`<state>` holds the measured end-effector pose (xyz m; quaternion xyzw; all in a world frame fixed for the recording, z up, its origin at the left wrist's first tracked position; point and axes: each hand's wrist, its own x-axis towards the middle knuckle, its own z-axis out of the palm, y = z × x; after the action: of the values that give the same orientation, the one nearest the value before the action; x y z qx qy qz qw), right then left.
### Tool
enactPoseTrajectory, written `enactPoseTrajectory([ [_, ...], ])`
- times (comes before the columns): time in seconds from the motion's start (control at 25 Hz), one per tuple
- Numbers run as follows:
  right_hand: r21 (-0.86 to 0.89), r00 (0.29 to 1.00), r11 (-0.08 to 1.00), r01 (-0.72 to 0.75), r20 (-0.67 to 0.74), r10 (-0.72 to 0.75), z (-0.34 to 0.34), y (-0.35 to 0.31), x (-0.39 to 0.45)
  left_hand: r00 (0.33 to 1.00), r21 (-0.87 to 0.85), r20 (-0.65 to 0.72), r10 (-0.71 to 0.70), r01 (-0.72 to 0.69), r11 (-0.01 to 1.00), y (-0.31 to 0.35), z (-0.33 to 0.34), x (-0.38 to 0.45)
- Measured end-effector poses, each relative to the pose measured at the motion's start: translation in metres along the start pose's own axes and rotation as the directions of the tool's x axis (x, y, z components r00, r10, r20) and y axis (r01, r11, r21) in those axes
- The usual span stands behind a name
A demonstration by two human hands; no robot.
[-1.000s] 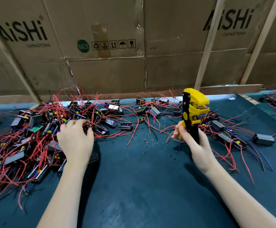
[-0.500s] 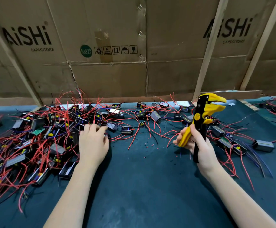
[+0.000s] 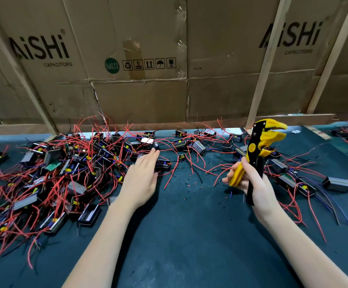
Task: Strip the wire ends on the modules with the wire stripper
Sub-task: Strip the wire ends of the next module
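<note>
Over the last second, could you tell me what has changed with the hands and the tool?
The left hand moved right out of the module pile and opened flat, holding nothing. The wire stripper tilted rightward and its yellow head opened. The right hand still grips its handles.

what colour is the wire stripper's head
Yellow, on a black body; the wire stripper shows best in the head view.

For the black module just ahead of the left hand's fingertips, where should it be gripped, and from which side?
Probably across the short sides of the black module, coming from above and from the near side where the left hand hovers open. Its red wires trail right and toward the viewer, so a body grip leaves their ends free for the wire stripper in the right hand.
</note>
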<state>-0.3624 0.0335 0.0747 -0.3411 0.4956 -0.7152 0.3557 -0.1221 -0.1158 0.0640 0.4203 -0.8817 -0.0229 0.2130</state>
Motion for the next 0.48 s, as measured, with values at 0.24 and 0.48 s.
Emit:
enactPoseTrajectory([
  [0.24,-0.056,1.000,0.998,-0.018,-0.001,0.018,0.005,0.000,-0.003,0.998,0.257,-0.056,-0.005,0.019,0.966,0.002,0.010,0.003],
  [0.48,-0.070,1.000,0.997,-0.030,0.002,0.030,0.004,-0.003,-0.004,0.956,-0.109,-0.255,0.142,-0.175,0.979,0.015,-0.022,-0.013],
])
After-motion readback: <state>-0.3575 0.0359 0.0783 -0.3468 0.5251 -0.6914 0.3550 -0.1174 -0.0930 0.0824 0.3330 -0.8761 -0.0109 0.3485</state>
